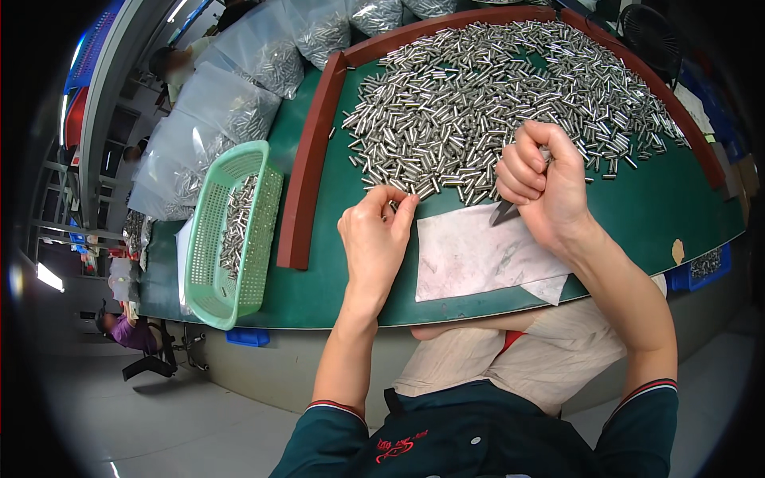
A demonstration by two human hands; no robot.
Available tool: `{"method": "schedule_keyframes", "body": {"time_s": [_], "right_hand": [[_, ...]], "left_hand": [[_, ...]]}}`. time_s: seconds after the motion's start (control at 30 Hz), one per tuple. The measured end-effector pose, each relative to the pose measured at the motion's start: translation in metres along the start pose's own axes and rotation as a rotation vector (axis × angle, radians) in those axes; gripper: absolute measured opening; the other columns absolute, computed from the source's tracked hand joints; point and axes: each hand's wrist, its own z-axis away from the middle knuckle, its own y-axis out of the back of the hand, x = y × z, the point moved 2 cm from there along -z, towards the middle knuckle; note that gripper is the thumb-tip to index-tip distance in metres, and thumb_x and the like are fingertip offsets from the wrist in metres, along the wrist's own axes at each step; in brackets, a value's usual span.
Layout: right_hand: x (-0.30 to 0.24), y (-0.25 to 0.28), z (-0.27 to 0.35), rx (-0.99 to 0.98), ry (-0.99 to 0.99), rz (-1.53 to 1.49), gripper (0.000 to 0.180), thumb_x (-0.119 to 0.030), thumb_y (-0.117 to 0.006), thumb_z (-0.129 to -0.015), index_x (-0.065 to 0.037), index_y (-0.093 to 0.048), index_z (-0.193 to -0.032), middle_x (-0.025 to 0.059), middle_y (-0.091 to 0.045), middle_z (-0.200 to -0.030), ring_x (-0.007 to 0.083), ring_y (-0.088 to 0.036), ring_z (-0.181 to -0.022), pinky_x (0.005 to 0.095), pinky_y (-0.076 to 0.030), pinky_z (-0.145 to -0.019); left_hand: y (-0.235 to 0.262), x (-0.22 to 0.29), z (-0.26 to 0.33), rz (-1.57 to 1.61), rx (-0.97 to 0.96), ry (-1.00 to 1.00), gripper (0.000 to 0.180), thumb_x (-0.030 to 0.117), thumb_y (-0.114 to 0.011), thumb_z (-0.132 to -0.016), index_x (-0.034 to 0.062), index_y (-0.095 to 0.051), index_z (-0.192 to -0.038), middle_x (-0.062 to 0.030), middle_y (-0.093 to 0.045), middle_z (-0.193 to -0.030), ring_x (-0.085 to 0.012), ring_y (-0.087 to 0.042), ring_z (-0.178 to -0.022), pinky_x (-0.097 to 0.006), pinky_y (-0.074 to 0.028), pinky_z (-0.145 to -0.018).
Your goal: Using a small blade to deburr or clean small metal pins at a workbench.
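A wide heap of short silver metal pins (462,111) covers the far part of the green table. At its near edge, my left hand (373,231) is closed in a pinch, with a metal pin (393,205) showing between the fingers. My right hand (542,179) makes a fist around a dark, pointed, blade-like tool (502,213). Its handle is hidden in the fist, and its tip slants down to the left above a stained white cloth (478,259). The cloth lies flat on the table between my forearms.
A red-brown wooden rail (307,175) borders the heap. Left of it stands a green perforated basket (199,263) partly filled with pins. Clear plastic bags (223,103) of pins line the far left. A dark fan (649,36) stands far right; a blue bin (701,269) sits below the right edge.
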Motion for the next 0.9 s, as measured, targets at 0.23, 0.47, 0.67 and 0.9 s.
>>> {"method": "schedule_keyframes", "body": {"time_s": [0.23,0.47,0.67,0.9], "right_hand": [[0.000,-0.002,0.000,-0.004,-0.005,-0.004,0.035,-0.021,-0.035,-0.085,-0.014,-0.028,-0.052,-0.0042,-0.023,-0.041,0.0067,-0.017,-0.037,0.0232,-0.016,-0.037],[0.000,0.000,0.000,-0.003,-0.003,-0.003,0.036,-0.022,-0.035,-0.086,-0.014,-0.028,-0.052,-0.0042,-0.023,-0.041,0.0066,-0.017,-0.037,0.0232,-0.016,-0.037],[0.000,-0.001,0.000,-0.004,0.002,0.002,0.036,-0.022,-0.035,-0.086,-0.014,-0.028,-0.052,-0.0042,-0.024,-0.041,0.0065,-0.017,-0.037,0.0232,-0.016,-0.037],[0.000,-0.001,0.000,0.003,-0.005,0.004,0.034,-0.021,-0.035,-0.085,-0.014,-0.028,-0.052,-0.0042,-0.023,-0.041,0.0064,-0.017,-0.037,0.0232,-0.016,-0.037]], "left_hand": [[-0.001,-0.005,0.000,-0.069,-0.054,-0.040,0.012,0.010,-0.067,-0.069,0.0019,-0.060,-0.069,-0.0053,-0.044,-0.043,-0.0203,-0.045,-0.038,-0.033,-0.036,-0.042],[-0.002,-0.003,0.003,1.119,-0.521,0.418,0.009,0.011,-0.054,-0.085,0.0024,-0.052,-0.087,-0.0041,-0.054,-0.070,-0.0029,-0.031,-0.050,-0.016,-0.026,-0.045],[-0.009,-0.014,0.002,1.440,-0.706,0.497,0.005,0.008,-0.053,-0.086,0.0044,-0.053,-0.090,-0.0061,-0.056,-0.075,-0.0029,-0.032,-0.051,-0.017,-0.025,-0.044],[-0.010,-0.009,0.004,1.345,-0.645,0.471,0.008,0.006,-0.053,-0.085,0.0030,-0.052,-0.093,-0.0062,-0.055,-0.076,-0.0030,-0.032,-0.051,-0.018,-0.026,-0.046]]}}
